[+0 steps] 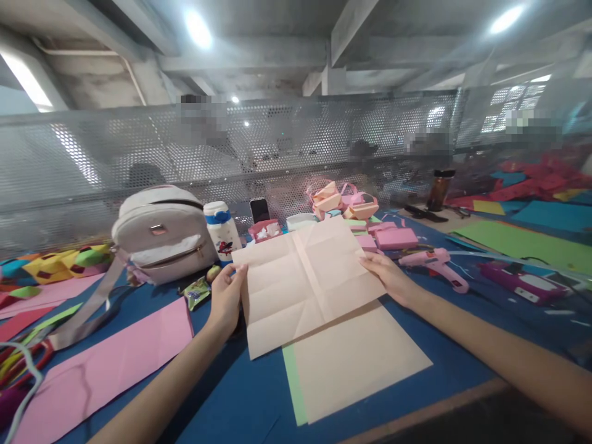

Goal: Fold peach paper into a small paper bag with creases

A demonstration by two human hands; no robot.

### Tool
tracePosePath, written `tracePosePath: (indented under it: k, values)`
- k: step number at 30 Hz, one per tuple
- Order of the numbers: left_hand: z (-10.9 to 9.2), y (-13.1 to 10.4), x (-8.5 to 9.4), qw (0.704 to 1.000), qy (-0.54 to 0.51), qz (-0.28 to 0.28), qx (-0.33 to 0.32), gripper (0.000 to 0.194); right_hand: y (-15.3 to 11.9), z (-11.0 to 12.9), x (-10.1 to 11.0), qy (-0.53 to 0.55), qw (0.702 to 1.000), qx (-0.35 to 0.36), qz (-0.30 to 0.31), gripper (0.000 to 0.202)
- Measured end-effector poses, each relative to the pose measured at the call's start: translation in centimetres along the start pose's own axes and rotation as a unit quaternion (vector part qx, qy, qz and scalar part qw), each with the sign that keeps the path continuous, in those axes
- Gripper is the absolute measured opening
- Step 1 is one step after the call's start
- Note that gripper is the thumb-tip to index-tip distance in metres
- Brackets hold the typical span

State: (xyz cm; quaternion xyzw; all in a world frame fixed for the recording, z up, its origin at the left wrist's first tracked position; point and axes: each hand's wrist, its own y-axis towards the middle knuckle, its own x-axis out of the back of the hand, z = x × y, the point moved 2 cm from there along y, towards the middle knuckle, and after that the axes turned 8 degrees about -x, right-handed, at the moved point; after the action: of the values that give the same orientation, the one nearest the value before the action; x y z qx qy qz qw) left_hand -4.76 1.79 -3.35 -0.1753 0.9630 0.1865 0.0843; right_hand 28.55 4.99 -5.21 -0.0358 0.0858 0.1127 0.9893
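A creased, peach-coloured sheet (287,287) is held up and tilted above the table, with fold lines across it. My left hand (226,296) grips its left edge, fingers closed on the paper. At the right edge my right hand (386,277) pinches the same sheet between thumb and fingers. Below it, a flat peach sheet (365,364) lies on the blue table, with a green sheet (295,385) showing along its left side.
Behind stand a grey backpack (161,237), a white bottle (222,228), a phone (259,210) and folded paper pieces (342,200). Pink paper (124,364) lies left. Rightward are a pink glue gun (437,265), a purple power strip (522,280) and green sheets (527,246).
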Motion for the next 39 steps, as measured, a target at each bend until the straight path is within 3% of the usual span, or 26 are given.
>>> tracePosePath:
  k: [9,15,20,24,28,31,35,39]
  values:
    - [0.0,0.0,-0.5,0.998,-0.047,0.039,0.019,0.051,0.9,-1.1,0.9,0.008,1.0,0.003,-0.029,0.023]
    - [0.4,-1.2,-1.7,0.982,-0.067,0.149,0.099,0.05,1.3,-1.4,1.4,0.032,0.997,0.012,-0.07,0.015]
    - [0.5,-1.6,-1.6,0.961,-0.063,0.236,0.129,0.064,1.0,-1.0,1.3,0.045,0.995,0.015,-0.089,0.016]
    - [0.3,-1.9,-1.5,0.936,-0.046,0.307,0.164,0.078,0.6,-0.7,1.0,0.049,0.995,0.009,-0.087,0.02]
    - [0.3,-2.8,-2.0,0.914,-0.034,0.354,0.195,0.077,0.3,-0.6,0.5,0.046,0.996,0.001,-0.071,0.023]
    - [0.5,-2.8,-2.2,0.93,-0.026,0.323,0.173,0.073,0.1,-0.6,0.3,0.044,0.997,-0.002,-0.065,0.027]
    - [1.1,-1.5,-1.5,0.975,-0.014,0.201,0.093,0.067,-0.1,-0.1,-0.1,0.044,0.998,0.005,-0.038,0.038]
    - [1.3,-0.5,-0.6,0.993,-0.01,0.112,0.045,0.069,-0.4,0.3,-0.6,0.045,0.999,0.013,-0.006,0.044]
